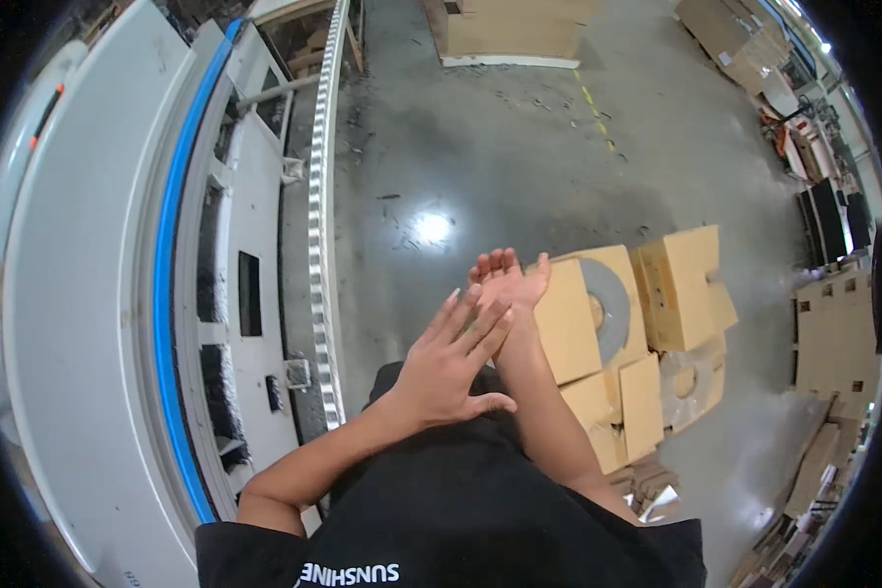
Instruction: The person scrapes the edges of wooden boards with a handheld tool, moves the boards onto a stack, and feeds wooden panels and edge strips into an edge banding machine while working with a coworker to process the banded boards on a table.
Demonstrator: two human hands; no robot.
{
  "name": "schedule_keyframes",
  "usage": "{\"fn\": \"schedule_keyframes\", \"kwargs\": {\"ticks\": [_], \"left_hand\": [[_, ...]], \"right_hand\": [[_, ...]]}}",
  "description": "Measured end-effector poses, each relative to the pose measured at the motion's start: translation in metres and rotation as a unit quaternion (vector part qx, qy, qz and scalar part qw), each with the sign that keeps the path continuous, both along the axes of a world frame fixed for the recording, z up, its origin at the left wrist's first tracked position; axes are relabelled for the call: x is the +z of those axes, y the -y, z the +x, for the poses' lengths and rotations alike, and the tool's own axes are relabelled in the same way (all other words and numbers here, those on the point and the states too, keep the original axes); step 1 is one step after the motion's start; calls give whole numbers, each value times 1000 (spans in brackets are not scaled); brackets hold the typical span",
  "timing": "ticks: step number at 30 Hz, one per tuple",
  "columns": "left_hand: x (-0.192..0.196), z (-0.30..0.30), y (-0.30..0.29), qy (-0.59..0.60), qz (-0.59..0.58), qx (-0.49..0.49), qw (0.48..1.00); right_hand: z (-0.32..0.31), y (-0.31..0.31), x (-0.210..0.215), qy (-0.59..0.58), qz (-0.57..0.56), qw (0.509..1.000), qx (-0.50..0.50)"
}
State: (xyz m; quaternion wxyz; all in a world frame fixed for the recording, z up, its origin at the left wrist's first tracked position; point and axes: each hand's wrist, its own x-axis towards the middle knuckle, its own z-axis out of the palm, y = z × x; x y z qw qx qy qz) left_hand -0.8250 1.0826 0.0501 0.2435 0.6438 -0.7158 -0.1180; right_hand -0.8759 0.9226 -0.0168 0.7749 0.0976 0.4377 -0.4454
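Note:
My left hand (451, 363) is held flat in front of my chest, fingers spread, holding nothing. My right hand (508, 279) reaches a little farther forward, palm open, fingers together, also holding nothing. The left hand's fingertips lie against the right wrist. Both hover above a grey concrete floor (480, 147), just left of a stack of cardboard boxes (608, 323). I wear a black shirt.
A long white machine with a blue stripe (171, 294) and a toothed rail (316, 245) runs along my left. Flat cardboard pieces lie at the right (833, 343) and top (505, 29). Yellow floor marks (598, 113) lie ahead.

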Motion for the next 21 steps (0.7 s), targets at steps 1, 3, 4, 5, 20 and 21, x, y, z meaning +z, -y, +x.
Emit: {"fn": "schedule_keyframes", "kwargs": {"ticks": [1, 3, 4, 5, 20, 21], "left_hand": [[-2, 9, 17, 19, -7, 5, 1000], [-2, 30, 47, 34, -7, 12, 999], [3, 40, 66, 47, -15, 15, 999], [7, 50, 81, 59, -25, 18, 998], [-79, 298, 211, -609, 78, 172, 771], [-64, 313, 237, -687, 79, 145, 708]], "right_hand": [[12, 10, -10, 14, 19, 999, 36], [34, 21, -21, 94, 44, 991, 89], [41, 26, -21, 93, 47, 991, 87], [49, 29, -25, 137, 59, 983, 109], [312, 239, 36, 3, -94, 987, 130], [335, 248, 42, -1, -101, 985, 138]]}}
